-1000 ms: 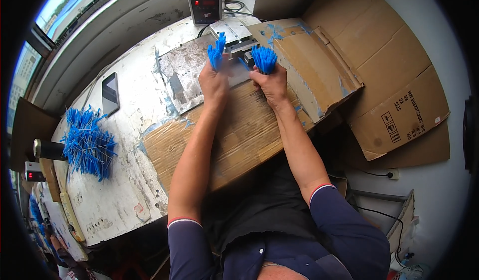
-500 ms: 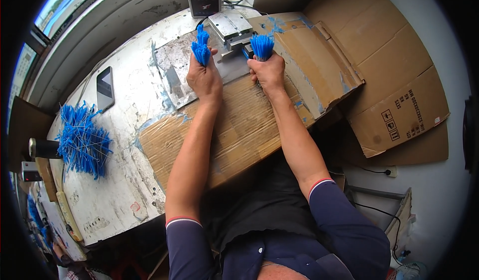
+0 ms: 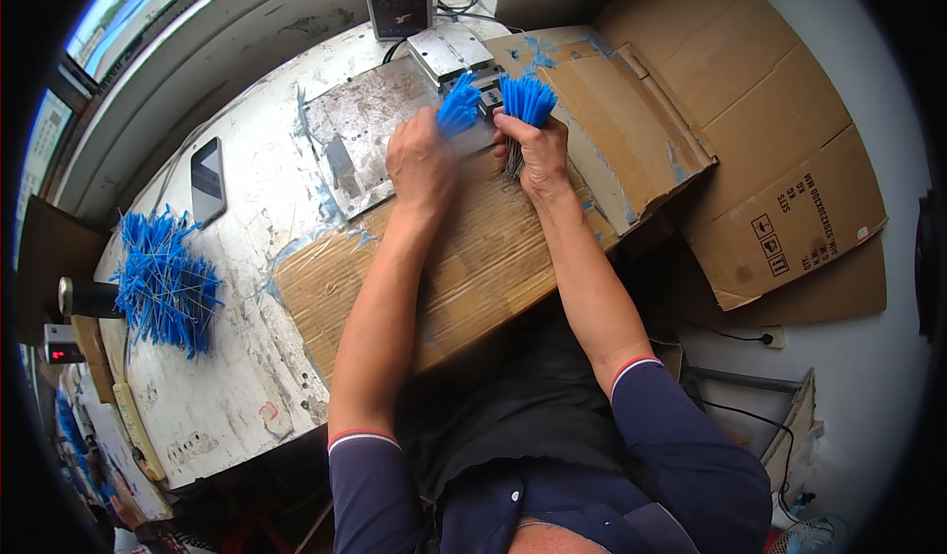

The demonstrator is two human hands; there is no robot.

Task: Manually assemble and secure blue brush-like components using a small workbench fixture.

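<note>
My left hand is closed around a bundle of thin blue-ended pieces, its blue ends leaning right; motion smears its edge. Beside it, my right hand grips a second, fuller bundle of blue-ended pieces upright, thumb across the front. Thin grey wire stems hang below that fist. Both hands are above the metal plate and the cardboard sheet, close to a metal block fixture.
A heap of blue-ended wires lies at the table's left, touching a dark cylinder. A phone lies beyond it. A display box with red digits stands at the back. Large cardboard rises at right.
My left hand has turned and come down slightly, swinging its bundle right, closer to the other. The right hand's bundle has shifted slightly right. The display's red digits now show brightly.
</note>
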